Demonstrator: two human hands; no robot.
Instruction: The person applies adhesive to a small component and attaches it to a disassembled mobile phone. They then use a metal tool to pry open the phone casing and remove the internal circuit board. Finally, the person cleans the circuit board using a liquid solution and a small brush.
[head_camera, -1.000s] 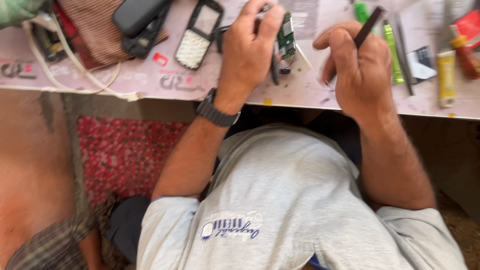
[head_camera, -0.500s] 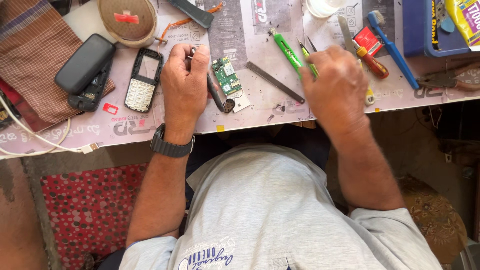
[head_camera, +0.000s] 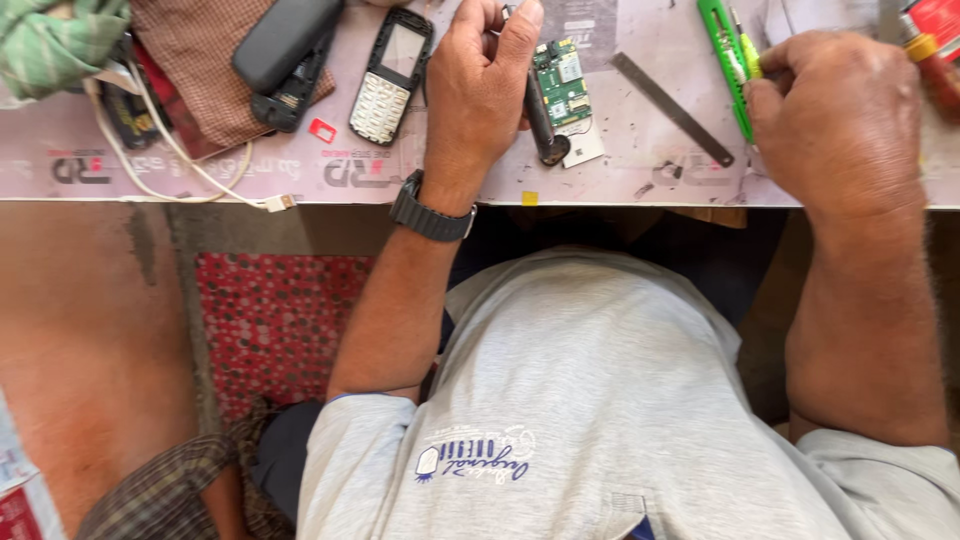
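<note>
Phone repair bench: circuit board (head_camera: 561, 82), keypad phone front (head_camera: 391, 76), tools.

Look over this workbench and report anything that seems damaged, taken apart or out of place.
A phone lies in pieces: its front cover with keypad sits bare left of the left hand, and its green circuit board lies exposed to the right of that hand. A small red chip lies loose nearby.

Blank grey phone-faceplate screen (head_camera: 404, 48) above white keypad; red package (head_camera: 938, 20) top right
</note>
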